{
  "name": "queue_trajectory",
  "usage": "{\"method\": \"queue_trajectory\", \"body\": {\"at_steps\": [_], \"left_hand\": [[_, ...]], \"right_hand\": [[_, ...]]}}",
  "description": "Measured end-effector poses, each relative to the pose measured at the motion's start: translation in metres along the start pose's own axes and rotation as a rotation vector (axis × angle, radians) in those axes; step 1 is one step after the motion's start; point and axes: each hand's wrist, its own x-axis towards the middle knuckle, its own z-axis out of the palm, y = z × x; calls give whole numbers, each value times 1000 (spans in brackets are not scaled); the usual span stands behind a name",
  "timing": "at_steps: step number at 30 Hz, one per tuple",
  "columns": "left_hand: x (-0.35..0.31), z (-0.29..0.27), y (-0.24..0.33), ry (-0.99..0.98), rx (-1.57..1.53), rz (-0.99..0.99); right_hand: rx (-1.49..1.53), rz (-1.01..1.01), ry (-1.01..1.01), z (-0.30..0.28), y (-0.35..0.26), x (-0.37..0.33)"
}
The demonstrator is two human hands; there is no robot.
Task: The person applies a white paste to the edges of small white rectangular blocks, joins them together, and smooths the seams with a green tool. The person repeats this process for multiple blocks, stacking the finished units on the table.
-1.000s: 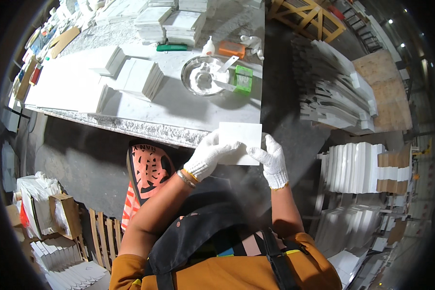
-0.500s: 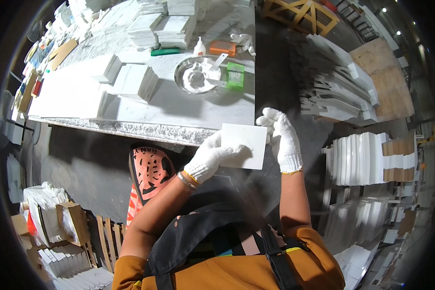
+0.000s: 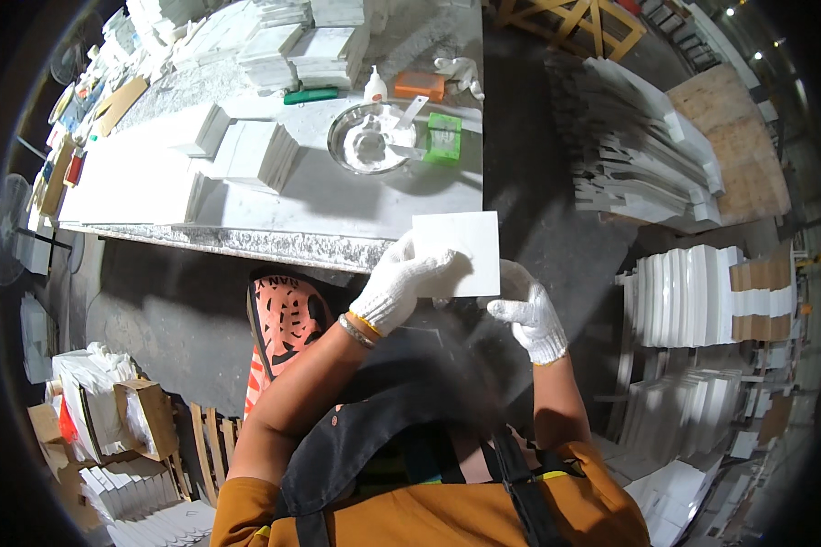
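A square white tile is held up just off the table's front right corner. My gloved left hand grips its left side, thumb lying on the face and the other fingers mostly hidden behind. Close to the tile's lower right corner is my gloved right hand, its thumb and curled fingers apart with no object visible between them. Whether its fingertips touch the tile's edge, I cannot tell.
On the table stand a metal bowl of white paste with scrapers, a green box, an orange box, a white bottle and tile stacks. White slabs stand at the right.
The tile and my left hand have risen slightly in the picture, away from me. My right hand has dropped from beside the tile to its lower right corner, and its fingers have turned inward.
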Motion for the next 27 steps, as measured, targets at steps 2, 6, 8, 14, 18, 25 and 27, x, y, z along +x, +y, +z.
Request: {"method": "queue_trajectory", "body": {"at_steps": [2,6,8,14,18,25,27], "left_hand": [[1,1,0,-14,-15,3],[2,2,2,-51,-35,19],[-1,4,0,-31,-60,23],[-6,13,-4,64,-141,-42],[-7,1,-5,2,-131,-42],[-9,-3,-5,-50,-84,-74],[-9,-1,-5,-56,-92,-74]], "right_hand": [[5,-40,11,-7,-6,-5],[-257,-214,134,6,-26,-9],[-548,-348,203,22,-27,-7],[-1313,-718,286,50,-16,11],[-1137,-671,392,25,-32,7],[-547,-434,365,-10,-54,11],[-397,-343,233,-8,-51,20]]}}
